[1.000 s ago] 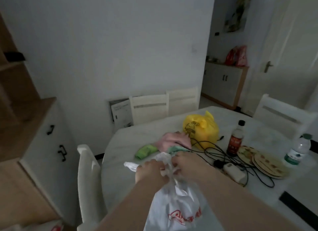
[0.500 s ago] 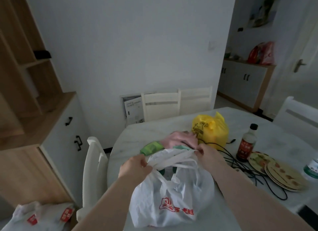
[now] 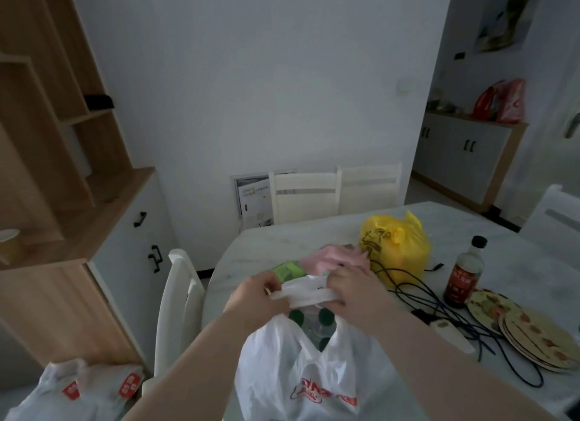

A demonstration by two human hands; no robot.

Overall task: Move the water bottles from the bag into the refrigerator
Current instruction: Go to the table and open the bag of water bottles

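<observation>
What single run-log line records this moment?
step: opening bag | left hand: handle | right hand: handle | white bag: on table | bottles: inside

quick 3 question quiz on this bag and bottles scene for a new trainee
1. True or false: both hands, left hand and right hand, grip the handles of the white bag.
2. What colour are the bottle caps visible through the bag's opening?
3. Which item stands upright to the right of the yellow bag? A) dark sauce bottle B) a kettle C) a mug

Key: 1 true. 2 green. 3 A, the dark sauce bottle.
</observation>
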